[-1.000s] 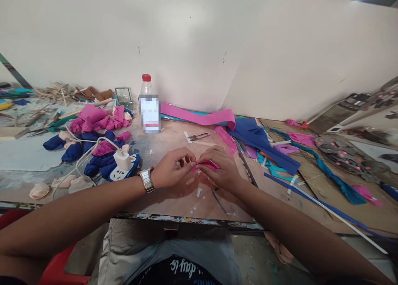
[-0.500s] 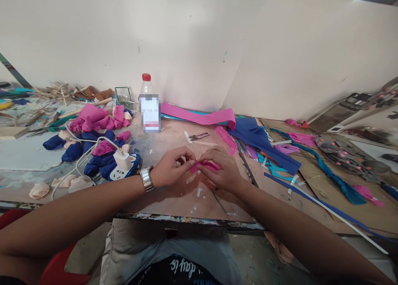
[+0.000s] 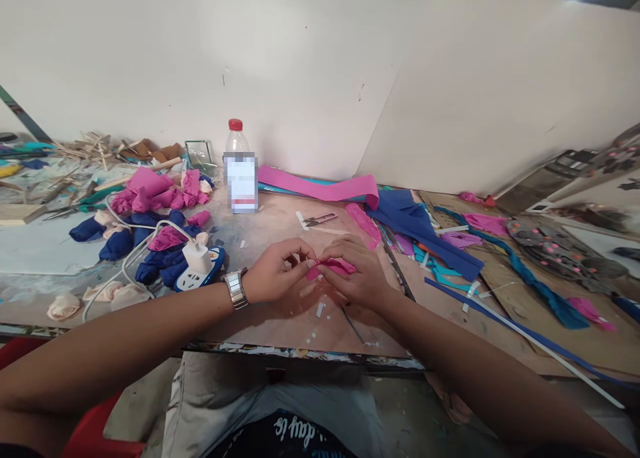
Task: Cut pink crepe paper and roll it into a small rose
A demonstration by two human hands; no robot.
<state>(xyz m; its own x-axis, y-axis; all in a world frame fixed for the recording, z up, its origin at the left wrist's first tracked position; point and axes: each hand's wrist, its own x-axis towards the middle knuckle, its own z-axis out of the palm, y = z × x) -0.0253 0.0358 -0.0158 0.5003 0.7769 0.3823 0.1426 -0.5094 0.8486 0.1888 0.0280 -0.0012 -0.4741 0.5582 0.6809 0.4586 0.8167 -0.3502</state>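
Note:
Over the middle of the table, both hands pinch a small piece of pink crepe paper (image 3: 343,267). My left hand (image 3: 280,269), with a metal watch (image 3: 236,289) on its wrist, holds the paper's left end between thumb and fingertips. The rest of the piece lies under the curled fingers of my right hand (image 3: 357,271), whose thumb presses on it from the near side; part of it is hidden there. Behind the hands lie small thread snips (image 3: 321,218) and a strip of pink crepe paper (image 3: 320,187).
To the left are bunched pink and blue paper flowers (image 3: 150,188), a power strip (image 3: 193,279) with a white plug and cable, and a bottle (image 3: 237,138) behind a phone (image 3: 241,185). Blue paper strips (image 3: 425,228) and a long white stick (image 3: 545,348) lie at right.
Both hands stay almost in place, still pinching the pink paper. The left fingertips shift very slightly, and a little more of the paper shows below them.

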